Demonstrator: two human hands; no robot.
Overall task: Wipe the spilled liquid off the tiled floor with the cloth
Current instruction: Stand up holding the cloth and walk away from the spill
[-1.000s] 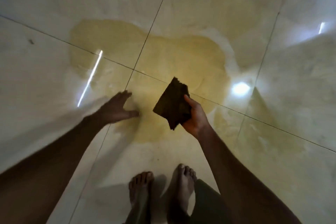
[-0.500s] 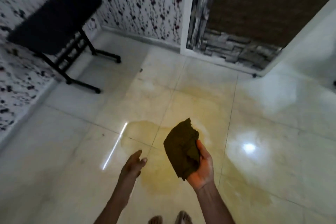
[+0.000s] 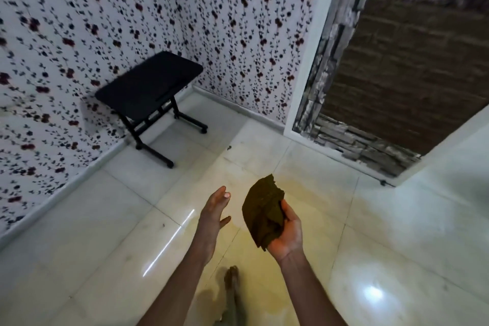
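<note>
Gripping the folded cloth in the right hand above the yellowish spill on the floor, with the left hand open and empty, the person is probably best lowering it flat before wiping inward.

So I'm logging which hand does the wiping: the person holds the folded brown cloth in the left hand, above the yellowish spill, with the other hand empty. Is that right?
Not quite: the head view shows the cloth in the grip of the right hand, above the yellowish spill. The left hand is the empty one, open beside it.
</note>
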